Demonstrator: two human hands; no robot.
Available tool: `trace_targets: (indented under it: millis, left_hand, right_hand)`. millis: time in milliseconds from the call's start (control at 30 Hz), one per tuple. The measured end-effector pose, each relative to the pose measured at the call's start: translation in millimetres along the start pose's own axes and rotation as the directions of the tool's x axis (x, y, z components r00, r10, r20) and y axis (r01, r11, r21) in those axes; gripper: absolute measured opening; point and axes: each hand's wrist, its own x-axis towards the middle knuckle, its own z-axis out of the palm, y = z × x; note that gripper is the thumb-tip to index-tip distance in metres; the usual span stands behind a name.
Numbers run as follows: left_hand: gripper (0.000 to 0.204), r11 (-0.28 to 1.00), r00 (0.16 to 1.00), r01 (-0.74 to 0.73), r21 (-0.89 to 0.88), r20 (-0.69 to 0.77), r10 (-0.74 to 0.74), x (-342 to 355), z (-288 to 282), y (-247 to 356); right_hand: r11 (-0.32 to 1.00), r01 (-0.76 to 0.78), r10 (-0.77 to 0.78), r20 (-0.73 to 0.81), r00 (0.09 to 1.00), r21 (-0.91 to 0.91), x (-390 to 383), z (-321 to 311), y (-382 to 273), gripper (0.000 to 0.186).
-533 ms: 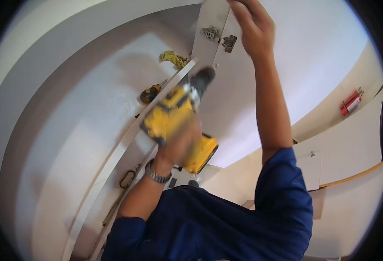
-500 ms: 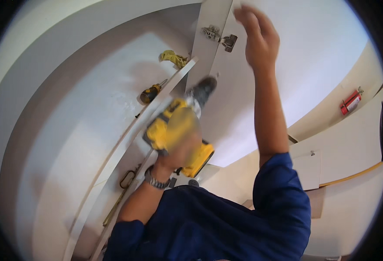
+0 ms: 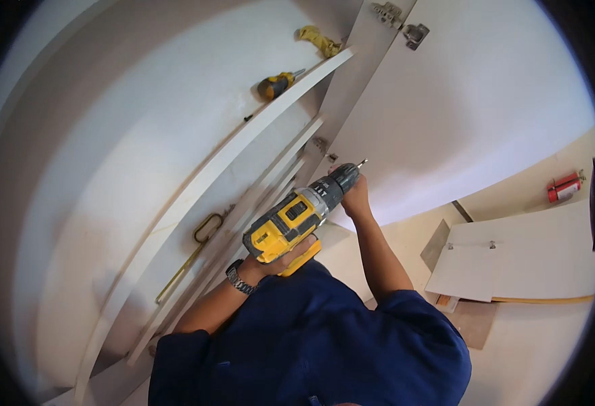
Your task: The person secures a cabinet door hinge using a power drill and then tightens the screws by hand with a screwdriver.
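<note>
A navy short-sleeved shirt (image 3: 311, 331) is worn with a metal-link wristwatch (image 3: 242, 280).

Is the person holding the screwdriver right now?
No, the screwdriver lies on the white shelf, while the left hand grips the yellow drill.

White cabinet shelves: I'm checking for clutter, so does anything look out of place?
A crumpled yellow cloth-like piece and a yellow-and-black screwdriver lie loose on a white wooden-board shelf. They look odd there, like work clutter, though perhaps set down deliberately.
</note>
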Motion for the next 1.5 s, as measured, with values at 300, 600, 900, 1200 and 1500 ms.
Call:
trace_targets:
  millis: [300, 600, 900, 1200, 1500]
  left_hand:
    - [0.053, 0.974, 0.973, -0.175, -0.143, 0.123, 0.193, -7.3, -0.2, -26.2]
    - [0.073, 0.891, 0.985, 0.072, -0.449, 0.172, 0.007, -25.8, -7.5, -8.9]
    - [0.048, 0.96, 0.985, -0.021, -0.278, 0.161, 0.068, -33.7, -2.3, -3.4]
    - [0.031, 0.786, 0.914, 0.404, -0.467, 0.234, -0.331, -40.3, -9.0, 7.7]
    - [0.033, 0.992, 1.0, 0.02, 0.127, 0.008, -0.021, -0.4, -4.8, 18.9]
  right_hand:
    - [0.976, -0.202, 0.174, 0.258, 0.95, 0.087, -1.8, 77.9, 10.3, 0.017]
    - [0.988, 0.125, -0.065, 0.484, 0.872, -0.094, -29.3, 122.2, -6.7, 0.014]
    - [0.547, 0.742, -0.259, 0.764, 0.591, -0.389, 8.5, 173.1, -16.7, 0.019]
    - [0.538, 0.583, 0.14, 0.746, 0.651, -0.609, 17.2, 195.6, -34.5, 0.024]
    - [0.608, 0.47, 0.237, 0.711, 0.662, -0.64, 38.0, 181.8, -35.9, 0.021]
